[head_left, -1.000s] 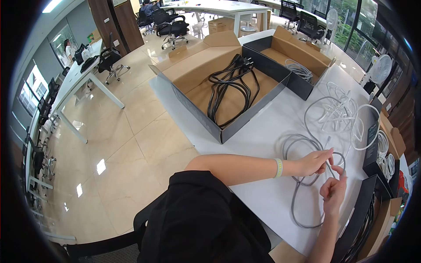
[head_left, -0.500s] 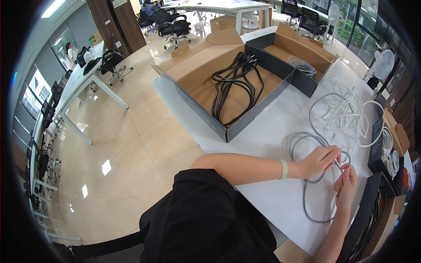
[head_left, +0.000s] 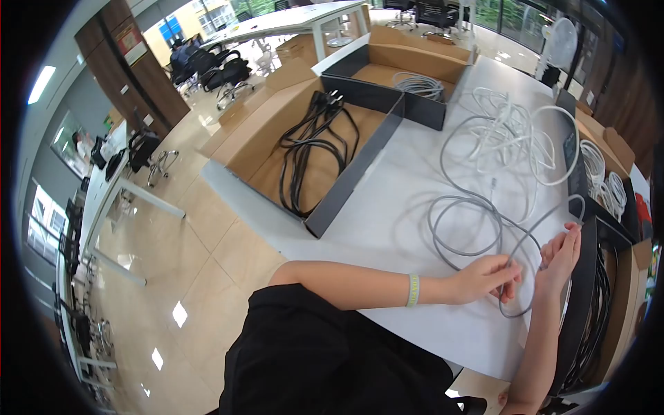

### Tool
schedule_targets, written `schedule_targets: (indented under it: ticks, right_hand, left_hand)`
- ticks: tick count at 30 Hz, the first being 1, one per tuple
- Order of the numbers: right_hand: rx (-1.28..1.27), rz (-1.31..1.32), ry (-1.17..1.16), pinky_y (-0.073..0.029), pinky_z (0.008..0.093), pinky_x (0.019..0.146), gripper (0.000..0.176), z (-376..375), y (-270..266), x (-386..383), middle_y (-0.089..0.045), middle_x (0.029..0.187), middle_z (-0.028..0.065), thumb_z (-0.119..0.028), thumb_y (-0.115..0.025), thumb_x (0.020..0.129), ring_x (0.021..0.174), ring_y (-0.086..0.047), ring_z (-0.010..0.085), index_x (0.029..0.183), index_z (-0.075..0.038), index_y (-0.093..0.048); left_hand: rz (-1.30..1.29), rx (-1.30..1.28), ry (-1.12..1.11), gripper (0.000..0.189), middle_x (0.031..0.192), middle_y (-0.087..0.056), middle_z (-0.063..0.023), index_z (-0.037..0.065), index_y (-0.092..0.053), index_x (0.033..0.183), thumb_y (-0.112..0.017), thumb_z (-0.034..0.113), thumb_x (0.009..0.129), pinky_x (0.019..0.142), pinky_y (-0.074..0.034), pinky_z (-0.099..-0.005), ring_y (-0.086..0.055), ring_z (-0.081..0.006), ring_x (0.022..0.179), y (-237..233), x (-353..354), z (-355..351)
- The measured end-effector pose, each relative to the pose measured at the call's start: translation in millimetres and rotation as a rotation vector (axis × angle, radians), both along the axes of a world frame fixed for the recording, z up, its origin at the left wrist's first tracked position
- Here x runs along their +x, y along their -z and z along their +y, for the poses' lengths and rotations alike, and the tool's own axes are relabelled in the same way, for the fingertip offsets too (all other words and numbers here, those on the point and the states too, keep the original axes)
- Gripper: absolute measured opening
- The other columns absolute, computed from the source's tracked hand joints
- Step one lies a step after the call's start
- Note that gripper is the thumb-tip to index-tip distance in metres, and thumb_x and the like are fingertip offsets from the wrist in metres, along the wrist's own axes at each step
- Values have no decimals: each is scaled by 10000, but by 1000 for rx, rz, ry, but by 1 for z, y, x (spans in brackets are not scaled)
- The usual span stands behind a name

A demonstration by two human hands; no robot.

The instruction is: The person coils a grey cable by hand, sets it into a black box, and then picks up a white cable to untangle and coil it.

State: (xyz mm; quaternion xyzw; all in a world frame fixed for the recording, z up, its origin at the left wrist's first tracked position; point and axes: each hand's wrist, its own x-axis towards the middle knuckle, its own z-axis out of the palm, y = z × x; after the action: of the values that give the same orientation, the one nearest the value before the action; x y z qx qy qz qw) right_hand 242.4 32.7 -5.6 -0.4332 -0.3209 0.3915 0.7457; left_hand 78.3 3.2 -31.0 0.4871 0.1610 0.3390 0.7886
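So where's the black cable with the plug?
In the head view, the black cable lies inside the nearer open box left of the tangled white cable, on the table.

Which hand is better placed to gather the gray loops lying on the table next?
Likely the left hand: it sits close beside the gray loops. The right hand is farther off, near the black box at the right.

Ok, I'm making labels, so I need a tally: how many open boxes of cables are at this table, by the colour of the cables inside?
Black: 2 (the large box and the lower-right box)
Grey: 1 (the back box)
White: 1 (the right-hand box)
Total: 4 boxes
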Motion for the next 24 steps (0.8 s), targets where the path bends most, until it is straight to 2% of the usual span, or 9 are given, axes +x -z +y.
schedule_targets:
  ticks: [3, 6, 8, 10, 14, 18, 21, 23, 24]
  right_hand:
    - [-43, 87, -42, -153, 199, 373, 259, 0, 1, -7, -273, 492, -45, -319, -388, 925, 391, -195, 32, 857, -75, -442]
    - [-55, 15, -157, -167, 197, 384, 266, 0, 6, -7, -324, 517, -38, -321, -402, 919, 410, -216, 33, 865, -65, -453]
    - [-69, -38, -211, -171, 199, 385, 257, -2, 5, -8, -340, 525, -36, -304, -409, 919, 415, -221, 32, 868, -59, -467]
    - [-91, -377, -293, -178, 201, 381, 236, -4, 5, -6, -361, 536, -34, -268, -422, 914, 420, -248, 31, 877, -49, -502]
    - [-194, -71, -570, -282, 188, 380, 192, -13, -5, -18, -445, 575, -12, -225, -459, 895, 430, -376, 47, 884, -44, -521]
    - [-103, 179, -659, -464, 209, 484, 156, -11, 3, -14, -573, 687, 56, -191, -489, 878, 552, -563, 103, 918, -40, -499]
    - [-146, 344, -579, -512, 229, 566, 127, -16, -1, -21, -607, 745, 91, -145, -512, 864, 631, -608, 133, 924, -34, -502]
    - [-151, 263, -612, -508, 227, 568, 122, -14, -2, -20, -607, 743, 85, -136, -540, 847, 633, -604, 129, 907, -32, -520]
    - [-158, 191, -689, -505, 226, 570, 119, -15, -1, -20, -607, 741, 80, -127, -569, 829, 634, -601, 126, 890, -29, -538]
  left_hand:
    - [-10, -52, -62, 367, 605, -483, -27, 32, -457, 848, -311, 357, 936, 536, -428, -231, -482, -95, 534, -1, -3, 6]
    - [-31, 27, -208, 418, 548, -448, -20, 35, -442, 809, -243, 377, 941, 421, -402, -216, -395, -76, 435, -6, -9, 13]
    - [-26, 36, -223, 412, 544, -445, -19, 38, -445, 810, -247, 375, 941, 419, -396, -215, -396, -74, 435, -9, -13, 15]
    - [-31, 42, -228, 407, 540, -442, -19, 41, -447, 811, -251, 373, 941, 418, -390, -214, -397, -72, 436, -11, -15, 19]
    - [45, 46, -475, 387, 587, -463, -7, 62, -487, 797, -302, 373, 934, 437, -368, -204, -421, -68, 479, -13, -20, 26]
    - [-188, -40, -391, 361, 941, -523, -42, 59, -510, 958, -345, 378, 918, 800, -397, -287, -490, -117, 889, -1, -20, 31]
    - [-303, -102, -193, 360, 1024, -514, -62, 15, -506, 1024, -380, 335, 917, 860, -387, -294, -491, -136, 963, -12, -19, 26]
    - [4, 146, -294, 349, 1048, -510, -78, 15, -515, 1019, -381, 321, 919, 874, -378, -299, -478, -153, 1005, -17, -15, 22]
    - [-1, 142, -276, 349, 1048, -510, -78, 15, -515, 1019, -381, 321, 919, 874, -378, -299, -478, -153, 1005, -15, -15, 23]
